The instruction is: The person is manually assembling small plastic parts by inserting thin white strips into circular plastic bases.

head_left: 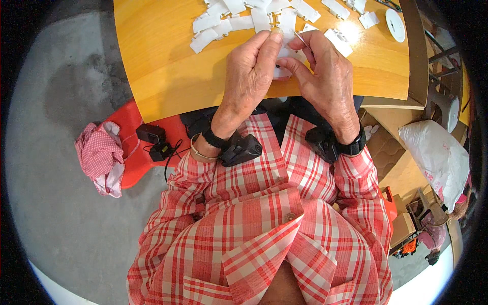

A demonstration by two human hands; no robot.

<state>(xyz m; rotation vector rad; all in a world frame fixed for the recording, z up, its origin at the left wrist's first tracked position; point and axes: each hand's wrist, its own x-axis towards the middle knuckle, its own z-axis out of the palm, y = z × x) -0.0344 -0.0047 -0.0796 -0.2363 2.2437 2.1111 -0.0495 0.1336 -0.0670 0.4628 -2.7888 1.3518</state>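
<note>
Both my hands meet over the near part of the yellow tabletop. My left hand (pixel 249 71) is closed, thumb and forefinger pressed together at the edge of a white plastic piece (pixel 294 54) that shows between the hands. Its full outline is hidden by my fingers. Closed in a pinch, my right hand (pixel 328 71) grips a thin metal tool (pixel 304 41) whose tip points up and left toward the left thumb. What kind of tool it is cannot be made out. Just beyond the fingertips lie several flat white plastic parts (pixel 241 23) with small hinge-like tabs, loosely heaped.
A white oval disc (pixel 395 26) lies at the right of the yellow table (pixel 168 76), near a dark-handled tool (pixel 390 5). Left below stands a red stool (pixel 136 168) with a checked cloth (pixel 100 155) and black devices. Cardboard and a white plastic bag (pixel 437 157) are at right.
</note>
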